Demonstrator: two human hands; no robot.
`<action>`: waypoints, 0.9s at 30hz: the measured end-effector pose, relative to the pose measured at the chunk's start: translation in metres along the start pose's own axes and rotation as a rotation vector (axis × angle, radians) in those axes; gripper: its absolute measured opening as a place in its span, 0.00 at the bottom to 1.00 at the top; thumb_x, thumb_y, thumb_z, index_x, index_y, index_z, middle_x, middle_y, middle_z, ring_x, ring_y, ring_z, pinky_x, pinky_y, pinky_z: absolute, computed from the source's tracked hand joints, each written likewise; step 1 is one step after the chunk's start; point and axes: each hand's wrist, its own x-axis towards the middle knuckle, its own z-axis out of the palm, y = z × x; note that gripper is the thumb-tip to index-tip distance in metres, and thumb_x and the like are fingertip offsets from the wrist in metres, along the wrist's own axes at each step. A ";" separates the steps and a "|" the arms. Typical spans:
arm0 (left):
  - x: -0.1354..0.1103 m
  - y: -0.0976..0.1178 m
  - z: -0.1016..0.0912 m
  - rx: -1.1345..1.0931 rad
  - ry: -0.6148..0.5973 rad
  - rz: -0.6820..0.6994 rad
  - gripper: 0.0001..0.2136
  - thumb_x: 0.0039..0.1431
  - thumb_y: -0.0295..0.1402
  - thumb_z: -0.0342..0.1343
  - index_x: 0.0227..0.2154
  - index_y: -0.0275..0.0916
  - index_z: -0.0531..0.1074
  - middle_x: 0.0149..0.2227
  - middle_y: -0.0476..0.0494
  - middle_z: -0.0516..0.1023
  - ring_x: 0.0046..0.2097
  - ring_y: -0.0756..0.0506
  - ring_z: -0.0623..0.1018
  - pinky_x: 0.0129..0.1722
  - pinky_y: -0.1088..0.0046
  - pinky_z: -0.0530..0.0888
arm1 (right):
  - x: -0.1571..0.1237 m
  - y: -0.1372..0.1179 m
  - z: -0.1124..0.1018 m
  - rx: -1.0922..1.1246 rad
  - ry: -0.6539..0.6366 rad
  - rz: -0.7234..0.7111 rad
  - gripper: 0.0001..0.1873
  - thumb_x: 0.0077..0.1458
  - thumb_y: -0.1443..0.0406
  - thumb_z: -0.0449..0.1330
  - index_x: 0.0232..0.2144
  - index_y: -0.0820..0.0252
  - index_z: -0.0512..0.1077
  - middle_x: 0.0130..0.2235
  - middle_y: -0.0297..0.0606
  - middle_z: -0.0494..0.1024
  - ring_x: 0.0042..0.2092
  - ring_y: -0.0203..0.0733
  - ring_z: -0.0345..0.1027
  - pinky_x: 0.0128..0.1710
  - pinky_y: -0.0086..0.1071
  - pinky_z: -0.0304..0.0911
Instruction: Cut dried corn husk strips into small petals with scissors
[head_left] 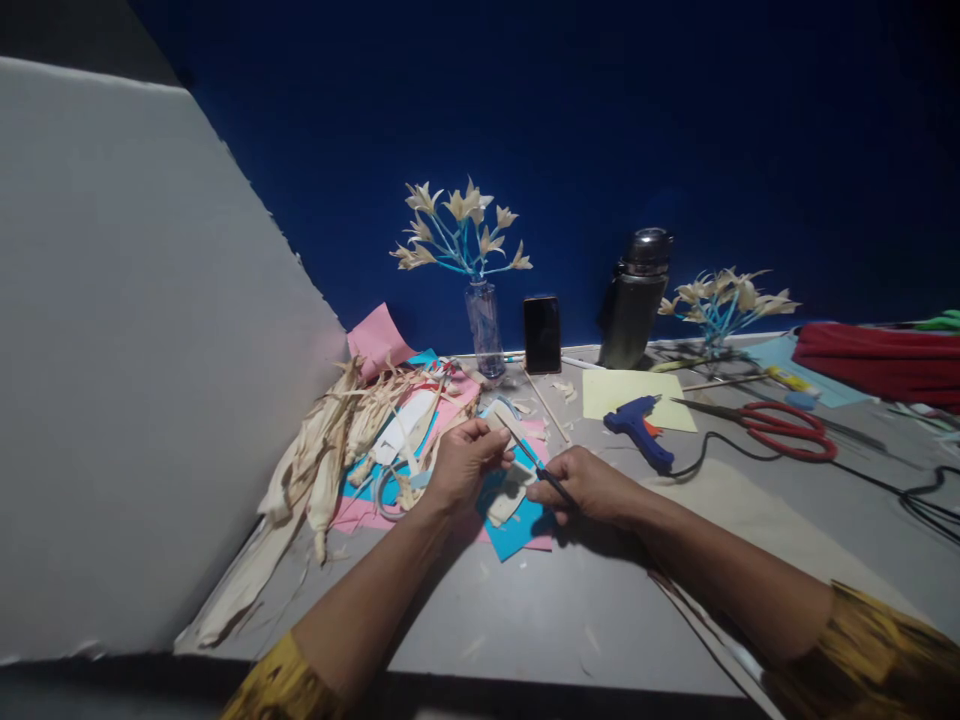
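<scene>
The left hand [465, 460] pinches a pale husk strip [504, 424] between thumb and fingertips, just above the blue and pink paper sheets [517, 528] at the middle of the table. The right hand [589, 485], fingers closed around small dark-handled scissors [538, 468], sets the blades against the strip. A pile of dried husks [337, 440] lies to the left, and a blue glue gun [637, 428] lies just beyond the right hand.

I can read no text, label or number here; the phone [541, 334], the flask [634, 300] and the glue gun [636, 427] show nothing legible.
</scene>
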 end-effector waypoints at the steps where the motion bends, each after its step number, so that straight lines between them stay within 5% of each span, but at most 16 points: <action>1: 0.000 0.000 0.000 0.007 -0.010 -0.013 0.15 0.40 0.35 0.72 0.21 0.35 0.69 0.20 0.51 0.71 0.23 0.51 0.74 0.25 0.75 0.70 | 0.000 -0.001 0.000 0.006 0.003 -0.004 0.24 0.49 0.51 0.66 0.15 0.63 0.69 0.17 0.33 0.70 0.20 0.31 0.59 0.21 0.26 0.52; 18: -0.003 -0.003 0.001 0.020 -0.080 -0.093 0.14 0.41 0.33 0.71 0.21 0.36 0.69 0.20 0.52 0.69 0.23 0.52 0.73 0.24 0.78 0.69 | 0.001 0.000 0.001 0.042 0.045 0.007 0.25 0.47 0.52 0.67 0.13 0.63 0.67 0.15 0.33 0.67 0.19 0.30 0.54 0.20 0.27 0.48; 27: -0.010 -0.007 0.005 0.217 -0.244 -0.099 0.09 0.46 0.32 0.65 0.20 0.37 0.70 0.19 0.50 0.69 0.22 0.52 0.70 0.23 0.76 0.65 | 0.008 0.002 -0.006 0.256 0.299 -0.217 0.22 0.41 0.54 0.71 0.35 0.62 0.73 0.29 0.32 0.73 0.30 0.36 0.65 0.30 0.29 0.60</action>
